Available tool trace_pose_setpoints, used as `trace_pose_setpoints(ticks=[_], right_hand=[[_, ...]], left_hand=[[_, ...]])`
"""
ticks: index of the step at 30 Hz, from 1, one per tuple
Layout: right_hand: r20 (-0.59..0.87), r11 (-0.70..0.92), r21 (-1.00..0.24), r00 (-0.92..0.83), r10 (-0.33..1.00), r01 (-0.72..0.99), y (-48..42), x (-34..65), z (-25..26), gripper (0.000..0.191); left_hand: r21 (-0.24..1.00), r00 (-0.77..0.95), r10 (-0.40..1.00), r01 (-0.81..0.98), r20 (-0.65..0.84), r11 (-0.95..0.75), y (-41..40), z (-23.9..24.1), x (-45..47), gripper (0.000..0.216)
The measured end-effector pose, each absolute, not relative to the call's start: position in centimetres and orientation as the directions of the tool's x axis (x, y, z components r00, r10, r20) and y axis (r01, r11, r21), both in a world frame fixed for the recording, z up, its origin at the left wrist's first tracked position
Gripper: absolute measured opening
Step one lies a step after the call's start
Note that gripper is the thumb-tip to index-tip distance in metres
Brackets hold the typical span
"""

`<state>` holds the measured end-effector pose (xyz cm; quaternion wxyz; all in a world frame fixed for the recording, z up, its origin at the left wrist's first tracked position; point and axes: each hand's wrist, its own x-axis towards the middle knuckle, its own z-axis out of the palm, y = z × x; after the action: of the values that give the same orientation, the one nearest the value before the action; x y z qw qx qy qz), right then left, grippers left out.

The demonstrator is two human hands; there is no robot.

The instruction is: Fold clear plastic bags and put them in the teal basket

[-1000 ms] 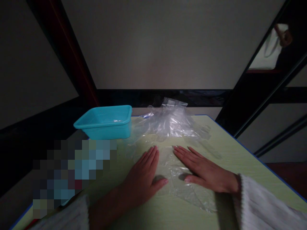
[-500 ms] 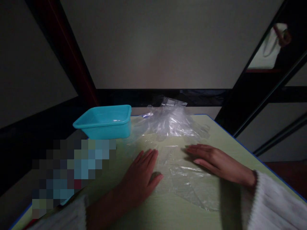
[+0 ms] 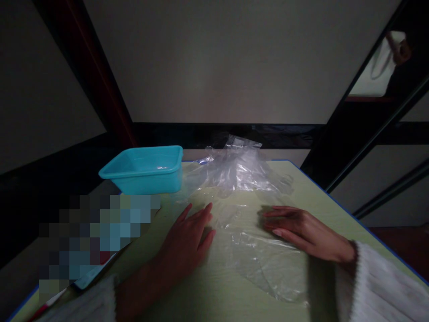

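A thin, clear plastic piece (image 3: pixel 268 264), wrinkled like a bag or glove, lies spread on the pale green table (image 3: pixel 201 295). My left hand (image 3: pixel 187 239) is palm down at its left side, fingers stretched and slightly apart, with the index fingertip near the film. On the other side, my right hand (image 3: pixel 301 230) hovers over or rests on the film's upper right part; contact is hard to tell. Its fingers are extended and the thumb stands apart. Beyond both hands sits a crumpled heap of clear plastic (image 3: pixel 241 172).
A turquoise plastic basin (image 3: pixel 150 181) stands at the table's back left. Blurred-out items (image 3: pixel 114 232) lie along the left edge. Behind the table rises a pale panel (image 3: pixel 228 62) with a dark lower band. A white bag (image 3: pixel 375 71) is in a recess at upper right.
My left hand has shifted left, lifting and spreading its fingers off the film. My right hand has moved slightly down and right. The film's near edge lies a little closer to me.
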<state>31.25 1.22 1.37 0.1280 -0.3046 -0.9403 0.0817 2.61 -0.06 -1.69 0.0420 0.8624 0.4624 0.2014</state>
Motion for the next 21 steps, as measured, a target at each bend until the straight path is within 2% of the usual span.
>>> trace_pose_setpoints(ticks=[5, 8, 10, 13, 16, 18, 21], right_hand=[[0.163, 0.818, -0.319, -0.823, 0.544, 0.478, 0.6, 30.4, 1.8, 0.036], [0.186, 0.831, -0.341, -0.835, 0.518, 0.439, 0.5, 30.1, 1.7, 0.037], [0.214, 0.833, -0.335, -0.826, 0.522, 0.44, 0.5, 30.1, 1.5, 0.035], [0.232, 0.825, -0.32, -0.806, 0.544, 0.465, 0.7, 30.2, 1.3, 0.033], [0.218, 0.814, -0.308, -0.796, 0.564, 0.492, 0.8, 30.3, 1.2, 0.034], [0.214, 0.807, -0.302, -0.789, 0.576, 0.508, 0.8, 30.3, 1.2, 0.035], [0.211, 0.803, -0.299, -0.785, 0.583, 0.515, 0.8, 30.3, 1.3, 0.036]], left_hand=[[0.232, 0.471, 0.828, 0.806, 0.304, -0.544, 0.6, -1.8, 2.2, 0.042], [0.19, 0.46, 0.812, 0.815, 0.359, -0.547, 0.6, -1.7, 1.9, 0.037], [0.18, 0.496, 0.754, 0.772, 0.431, -0.61, 0.1, -1.4, 2.0, 0.034], [0.19, 0.644, 0.605, 0.595, 0.468, -0.781, -1.4, -0.7, 2.6, 0.035], [0.252, 0.872, 0.398, 0.333, 0.285, -0.909, -3.3, -0.1, 3.8, 0.041], [0.31, 0.93, 0.336, 0.279, 0.148, -0.909, -4.2, -0.2, 4.5, 0.043], [0.354, 0.933, 0.327, 0.257, 0.153, -0.899, -4.7, -0.2, 5.2, 0.039]])
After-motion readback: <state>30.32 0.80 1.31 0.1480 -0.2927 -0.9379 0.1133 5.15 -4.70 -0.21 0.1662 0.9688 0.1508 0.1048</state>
